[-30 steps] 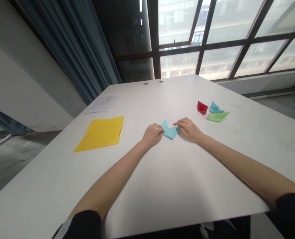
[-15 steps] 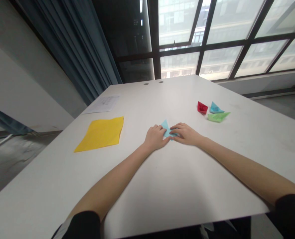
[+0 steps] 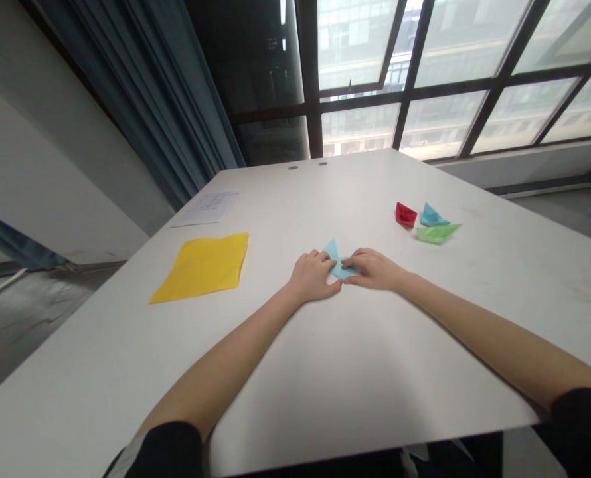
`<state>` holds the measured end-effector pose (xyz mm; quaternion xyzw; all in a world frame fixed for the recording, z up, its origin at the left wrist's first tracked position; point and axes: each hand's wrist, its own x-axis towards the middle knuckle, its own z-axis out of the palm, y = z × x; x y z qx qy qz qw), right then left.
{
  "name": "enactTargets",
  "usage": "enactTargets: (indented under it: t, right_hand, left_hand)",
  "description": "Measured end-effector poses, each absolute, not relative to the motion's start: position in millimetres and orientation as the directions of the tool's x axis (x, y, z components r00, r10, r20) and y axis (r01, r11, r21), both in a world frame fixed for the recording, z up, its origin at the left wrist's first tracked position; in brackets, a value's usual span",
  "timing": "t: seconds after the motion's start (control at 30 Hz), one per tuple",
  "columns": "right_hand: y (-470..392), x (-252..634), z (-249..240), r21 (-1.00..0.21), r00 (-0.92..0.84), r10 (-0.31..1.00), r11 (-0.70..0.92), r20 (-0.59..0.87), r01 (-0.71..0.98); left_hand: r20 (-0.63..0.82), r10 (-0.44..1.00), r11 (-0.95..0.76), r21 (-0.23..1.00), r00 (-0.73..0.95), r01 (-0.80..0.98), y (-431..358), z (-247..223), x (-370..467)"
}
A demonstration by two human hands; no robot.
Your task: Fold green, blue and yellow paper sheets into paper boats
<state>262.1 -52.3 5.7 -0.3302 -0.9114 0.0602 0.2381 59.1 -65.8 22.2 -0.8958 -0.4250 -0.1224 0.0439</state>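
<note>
Light-blue folded paper lies under the fingers of the left hand and right hand. Both are partly open, palms down.

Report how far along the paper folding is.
The red piece, blue piece and green piece look finished. The left hand and right hand are on a partly folded light-blue paper. The yellow paper lies flat, probably left to fold.

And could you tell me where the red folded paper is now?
In the head view, the red folded paper lies right of the hands, beside the blue and green folded papers.
</note>
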Motion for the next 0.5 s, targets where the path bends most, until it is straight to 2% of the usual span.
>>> enactTargets:
  t: [0.5]
  right_hand:
    - [-54.7,261.5,5.5,-0.286,-0.702,0.564,0.826,0.434,0.487]
  left_hand:
    - [0.286,0.732,-0.658,0.065,0.618,0.750,-63.6,18.1,58.5]
